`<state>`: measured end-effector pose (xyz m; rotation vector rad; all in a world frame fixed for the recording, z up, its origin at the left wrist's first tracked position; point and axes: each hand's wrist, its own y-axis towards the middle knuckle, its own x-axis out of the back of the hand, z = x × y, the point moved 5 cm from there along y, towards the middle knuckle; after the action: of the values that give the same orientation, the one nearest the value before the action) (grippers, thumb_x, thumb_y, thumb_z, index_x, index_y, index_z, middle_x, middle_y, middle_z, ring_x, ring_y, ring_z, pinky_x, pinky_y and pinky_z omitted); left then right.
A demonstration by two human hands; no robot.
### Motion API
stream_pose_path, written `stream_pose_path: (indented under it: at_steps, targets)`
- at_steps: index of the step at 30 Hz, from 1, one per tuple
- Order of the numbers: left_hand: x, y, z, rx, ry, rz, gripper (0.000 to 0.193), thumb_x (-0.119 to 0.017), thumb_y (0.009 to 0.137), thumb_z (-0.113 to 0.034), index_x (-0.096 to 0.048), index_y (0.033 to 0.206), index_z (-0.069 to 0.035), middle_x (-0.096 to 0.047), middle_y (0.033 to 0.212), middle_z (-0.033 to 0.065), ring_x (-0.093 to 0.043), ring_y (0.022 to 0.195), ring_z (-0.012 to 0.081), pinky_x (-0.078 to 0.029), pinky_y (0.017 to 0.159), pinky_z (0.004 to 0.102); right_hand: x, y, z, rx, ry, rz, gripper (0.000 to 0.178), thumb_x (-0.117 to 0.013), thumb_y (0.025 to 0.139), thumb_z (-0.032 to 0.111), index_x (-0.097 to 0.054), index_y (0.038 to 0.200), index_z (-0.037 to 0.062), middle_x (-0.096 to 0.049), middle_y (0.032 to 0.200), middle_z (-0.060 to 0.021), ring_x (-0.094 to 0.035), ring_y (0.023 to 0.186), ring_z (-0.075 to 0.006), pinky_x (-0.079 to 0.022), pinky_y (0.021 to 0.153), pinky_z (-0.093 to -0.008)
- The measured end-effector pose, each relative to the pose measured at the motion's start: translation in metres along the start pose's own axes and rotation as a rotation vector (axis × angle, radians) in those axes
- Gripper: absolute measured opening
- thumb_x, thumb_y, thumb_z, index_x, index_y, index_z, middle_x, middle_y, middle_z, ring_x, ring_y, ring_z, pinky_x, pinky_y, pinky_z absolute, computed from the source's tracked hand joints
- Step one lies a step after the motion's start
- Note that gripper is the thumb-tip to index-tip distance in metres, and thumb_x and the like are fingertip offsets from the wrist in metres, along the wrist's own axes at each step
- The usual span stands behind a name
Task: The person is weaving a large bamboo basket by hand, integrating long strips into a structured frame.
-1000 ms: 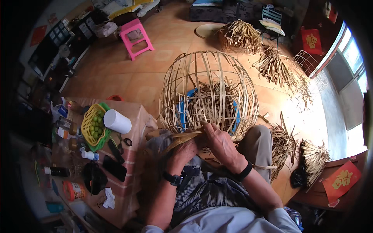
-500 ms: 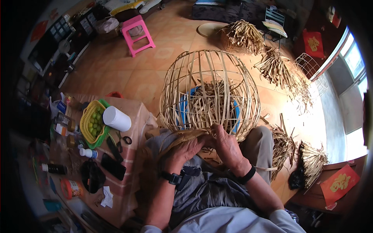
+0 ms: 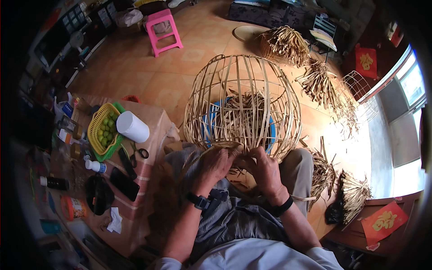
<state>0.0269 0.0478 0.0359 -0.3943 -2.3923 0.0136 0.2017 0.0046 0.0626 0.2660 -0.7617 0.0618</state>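
Note:
A round, open-ribbed basket frame (image 3: 243,85) of pale split strips stands in front of my knees. At its near edge my left hand (image 3: 218,164) is closed on a dried leaf strip (image 3: 189,164), which trails out to the left across my lap. My right hand (image 3: 264,170) meets it fingertip to fingertip, pinched together against the same edge. What lies in the right fingers is hidden. Through the ribs, a blue basin (image 3: 272,130) shows, with many loose dried strips (image 3: 243,118) heaped in it.
At left a cloth-covered table (image 3: 150,130) bears a yellow basket (image 3: 93,131) of green fruit, a white canister (image 3: 133,126), scissors (image 3: 143,153) and a phone (image 3: 124,184). Dried-strip bundles (image 3: 320,83) lie along the right. A pink stool (image 3: 163,32) stands farther off.
My left hand has turned and moved slightly closer to my right hand. The broad leaf strip over its back now shows less. Both hands remain at the basket frame's near edge.

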Motion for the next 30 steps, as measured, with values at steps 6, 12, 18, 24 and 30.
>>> stream_pose_path:
  at_steps: [6, 12, 18, 24, 30]
  targets:
    - [-0.003, 0.002, 0.006, -0.054, -0.052, 0.027, 0.066, -0.039, 0.115, -0.06, -0.074, 0.133, -0.006, -0.077, 0.119, 0.0251, -0.072, 0.111, 0.0456, -0.056, 0.096, 0.0514, -0.006, -0.01, -0.032, -0.426, 0.864, -0.245, 0.022, -0.082, 0.095, 0.002, -0.062, 0.102, 0.0064, -0.076, 0.088, -0.0075, -0.074, 0.073, -0.018, -0.058, 0.058, -0.0321]
    - [-0.004, -0.003, 0.012, -0.092, -0.137, -0.14, 0.064, -0.041, 0.115, -0.057, -0.071, 0.134, -0.003, -0.075, 0.126, 0.0255, -0.069, 0.12, 0.0459, -0.053, 0.102, 0.0488, 0.004, 0.034, -0.034, -0.488, 1.22, -0.189, 0.03, -0.086, 0.092, -0.001, -0.061, 0.106, 0.0088, -0.072, 0.082, -0.0004, -0.059, 0.055, -0.0057, -0.044, 0.044, -0.024]
    - [0.009, -0.002, -0.004, -0.007, -0.116, -0.019, 0.06, -0.04, 0.116, -0.053, -0.072, 0.13, -0.004, -0.076, 0.115, 0.0257, -0.072, 0.107, 0.046, -0.056, 0.093, 0.0515, -0.015, -0.048, -0.049, -0.513, 1.12, -0.006, 0.04, -0.089, 0.092, 0.006, -0.06, 0.119, 0.0048, -0.074, 0.091, -0.0005, -0.063, 0.067, -0.0052, -0.048, 0.053, -0.0223]
    - [0.005, -0.008, 0.009, -0.28, 0.076, -0.14, 0.032, -0.06, 0.109, -0.032, -0.072, 0.126, -0.007, -0.076, 0.11, 0.0243, -0.072, 0.104, 0.0455, -0.057, 0.089, 0.0527, 0.001, 0.004, -0.024, -0.019, 0.427, 0.031, 0.05, -0.093, 0.089, 0.018, -0.06, 0.124, 0.0017, -0.076, 0.096, -0.0138, -0.073, 0.071, -0.0241, -0.058, 0.065, -0.0375]
    - [0.015, -0.018, -0.001, -0.213, -0.001, 0.036, 0.031, -0.067, 0.106, -0.021, -0.07, 0.132, -0.002, -0.077, 0.123, 0.0191, -0.073, 0.115, 0.0384, -0.056, 0.1, 0.0444, 0.007, 0.005, -0.021, 0.004, 0.24, 0.036, 0.031, -0.077, 0.103, 0.027, -0.062, 0.112, 0.0005, -0.073, 0.087, -0.0183, -0.074, 0.079, -0.0361, -0.058, 0.068, -0.0433]
